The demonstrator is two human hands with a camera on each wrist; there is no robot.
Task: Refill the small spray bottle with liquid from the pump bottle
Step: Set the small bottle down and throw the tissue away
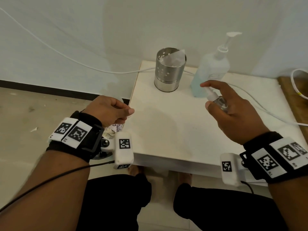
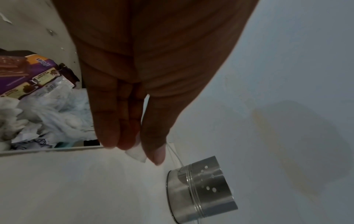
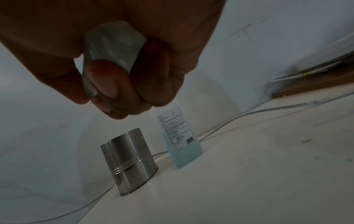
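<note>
Right hand is wrapped around the small spray bottle, held above the table just in front of the pump bottle. Left hand pinches a white scrap. Looks light, probably slick plastic, so I'd grip its body.

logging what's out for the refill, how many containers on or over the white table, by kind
pump bottle: 1
small spray bottle, in the right hand: 1
perforated steel canister: 1
total: 3
</note>
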